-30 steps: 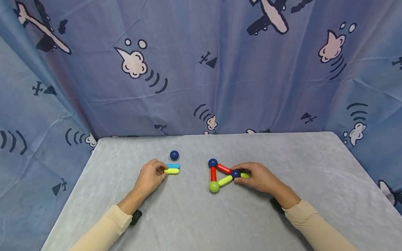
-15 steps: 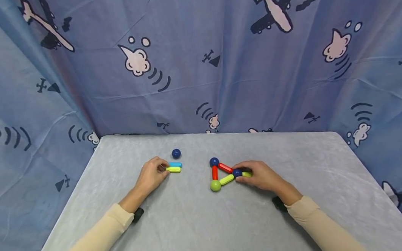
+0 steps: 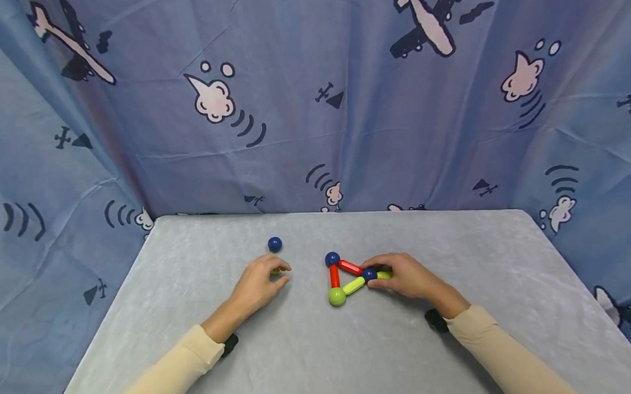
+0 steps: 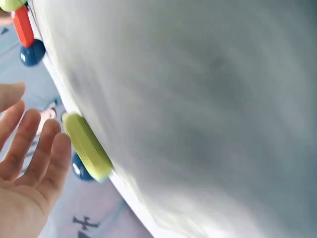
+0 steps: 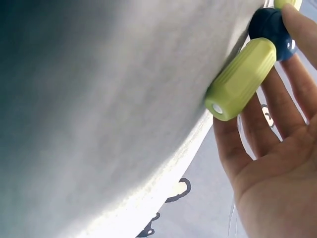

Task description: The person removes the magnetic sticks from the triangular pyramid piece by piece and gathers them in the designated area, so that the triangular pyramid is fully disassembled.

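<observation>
The left hand (image 3: pixel 257 285) lay over a short yellow-green plastic rod (image 4: pixel 87 147) on the grey cloth-covered table (image 3: pixel 313 352), its fingers (image 4: pixel 29 144) nearly straight and just beside the rod without curling round it, and a loose dark blue ball (image 3: pixel 274 244) sat a little beyond the fingertips. The right hand (image 3: pixel 405 277) had its fingers (image 5: pixel 292 94) bent around another yellow-green plastic rod (image 3: pixel 385 274) and touched the dark blue ball (image 3: pixel 369 273) at the near corner of a flat triangle of rods and balls. Leftward from those fingertips ran a red rod (image 3: pixel 350 267) and a yellow-green rod (image 3: pixel 354 285), ending at a dark blue ball (image 3: pixel 332 259) and a larger green ball (image 3: pixel 337 296) joined by an upright red rod (image 3: pixel 334 276).
</observation>
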`<state>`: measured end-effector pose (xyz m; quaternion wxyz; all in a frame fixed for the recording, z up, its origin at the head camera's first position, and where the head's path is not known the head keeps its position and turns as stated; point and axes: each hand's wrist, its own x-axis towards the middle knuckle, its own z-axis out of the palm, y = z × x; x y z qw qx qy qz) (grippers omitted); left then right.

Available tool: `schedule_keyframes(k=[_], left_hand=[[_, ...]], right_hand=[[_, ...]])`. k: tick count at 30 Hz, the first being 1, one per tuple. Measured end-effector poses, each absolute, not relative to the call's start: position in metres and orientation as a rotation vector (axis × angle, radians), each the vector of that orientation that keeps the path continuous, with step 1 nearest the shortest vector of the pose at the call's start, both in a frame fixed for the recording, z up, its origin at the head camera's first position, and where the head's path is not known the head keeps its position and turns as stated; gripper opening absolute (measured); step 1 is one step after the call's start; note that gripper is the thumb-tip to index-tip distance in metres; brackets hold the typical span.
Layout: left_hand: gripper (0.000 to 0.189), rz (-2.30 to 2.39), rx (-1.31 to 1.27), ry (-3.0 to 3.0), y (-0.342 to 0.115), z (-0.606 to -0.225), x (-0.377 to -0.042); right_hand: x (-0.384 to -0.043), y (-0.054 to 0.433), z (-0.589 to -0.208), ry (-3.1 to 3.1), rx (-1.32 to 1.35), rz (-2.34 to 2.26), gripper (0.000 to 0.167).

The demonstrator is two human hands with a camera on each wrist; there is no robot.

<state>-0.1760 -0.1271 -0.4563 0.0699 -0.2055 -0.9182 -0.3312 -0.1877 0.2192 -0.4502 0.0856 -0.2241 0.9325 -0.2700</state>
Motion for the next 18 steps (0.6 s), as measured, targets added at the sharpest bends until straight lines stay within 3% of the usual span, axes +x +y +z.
schedule_keyframes(k=[8,18], left_hand=[[0.013,-1.035,-0.719,-2.848,-0.105,-0.459,-0.165],[0.031,-0.900,-0.802,-2.880,-0.090,-0.457,-0.172]], right_hand=[[-0.186,0.215,-0.451,2.671,-0.785,-0.836,0.039],[-0.186,0.208,-0.449,2.643,-0.883,-0.780,0.036]])
